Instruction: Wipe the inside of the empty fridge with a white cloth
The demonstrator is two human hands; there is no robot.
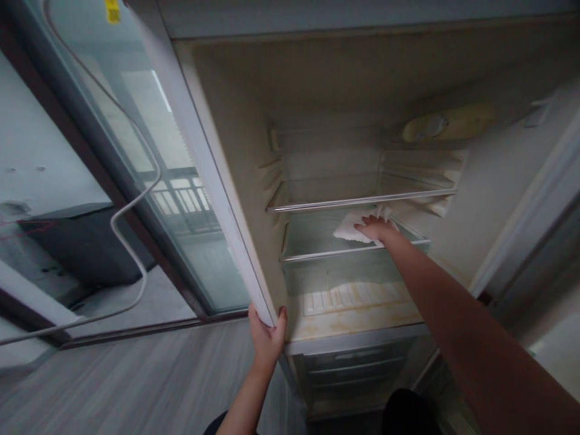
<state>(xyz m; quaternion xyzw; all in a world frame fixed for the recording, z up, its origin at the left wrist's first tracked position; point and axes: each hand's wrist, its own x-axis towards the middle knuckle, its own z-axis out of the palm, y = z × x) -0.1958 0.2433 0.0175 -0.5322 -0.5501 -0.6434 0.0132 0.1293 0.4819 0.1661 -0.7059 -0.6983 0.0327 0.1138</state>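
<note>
Fingers of our right hand [379, 228] lie spread on the white cloth [348, 229] atop the lower glass shelf [308, 235], so we would do well to press flat and evenly toward that shelf's corners, our left hand [268, 335] clasped around the fridge edge [238, 229] left of the shelf.

Plenty of room above the upper shelf [362, 200]; lower shelf [310, 234] open leftward; right hand [377, 229] and white cloth [348, 228] blocking farther right.
</note>
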